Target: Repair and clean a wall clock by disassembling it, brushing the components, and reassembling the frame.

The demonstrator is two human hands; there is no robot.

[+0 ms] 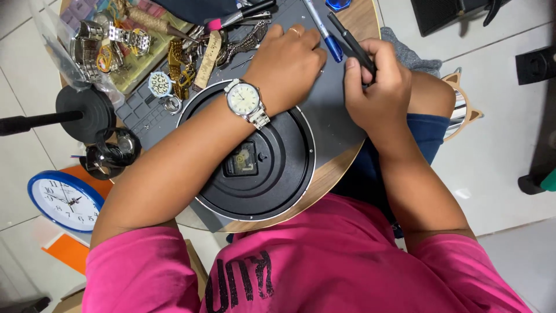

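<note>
Right hand (pixel 376 87) grips black tool (pixel 352 42); left hand (pixel 286 66) fisted on grey mat (pixel 330 110), black clock back (pixel 255 165) under its wrist.

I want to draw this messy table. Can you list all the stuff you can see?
Wall clock: one, black back up, on the round table, under the left forearm.
Round table: one, wooden, with a grey mat on top.
Blue pen: one, on the mat between the hands.
Black pen-like tool: one, gripped by the right hand.
Metal watches and bands: several, silver and gold, piled at the table's far left.
Blue-rimmed clock: one, white face, on the floor at left.
Black stand base: one, round, left of the table.
Wristwatch: one, silver, pale dial, on the left wrist.
Left hand: one, resting on the mat.
Right hand: one, closed round the tool.
</note>
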